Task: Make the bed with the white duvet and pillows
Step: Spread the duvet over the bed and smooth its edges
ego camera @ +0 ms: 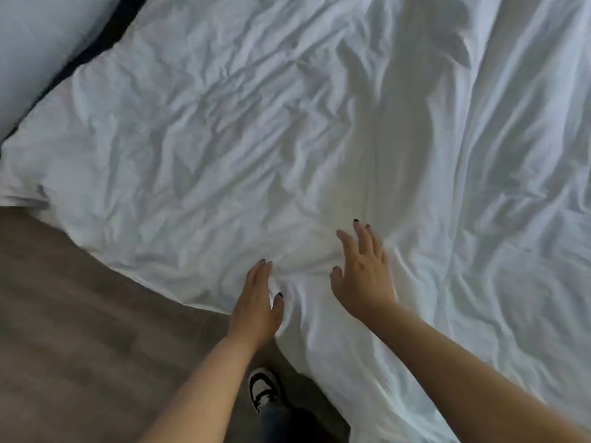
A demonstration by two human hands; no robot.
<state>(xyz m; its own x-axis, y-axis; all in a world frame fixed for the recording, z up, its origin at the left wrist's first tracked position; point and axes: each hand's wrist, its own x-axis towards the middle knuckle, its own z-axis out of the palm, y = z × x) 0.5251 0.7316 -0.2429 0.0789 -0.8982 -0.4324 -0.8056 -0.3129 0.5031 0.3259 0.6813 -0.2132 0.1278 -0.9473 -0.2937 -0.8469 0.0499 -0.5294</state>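
Two bare hands reach over a rumpled white duvet that covers nearly the whole view, its near edge hanging toward a grey-brown floor at lower left. The left hand lies at the duvet's edge with its fingers straight and close together, thumb held a little apart, gripping nothing; its fingertips meet a bunch of creases in the cloth. The right hand is just beside it, farther in over the bed, with fingers spread and relaxed and likewise holding nothing; whether its palm touches the fabric or hovers just above cannot be told. Dark polish shows on the nails of both hands. Deep wrinkles fan outward from the spot between the two hands, and one long straight crease runs up the middle of the cover. At upper left, a pale pillow lies beyond a dark strip that borders the duvet's far edge. Below the forearms, a black-and-white shoe stands on the floor close to the bedside.
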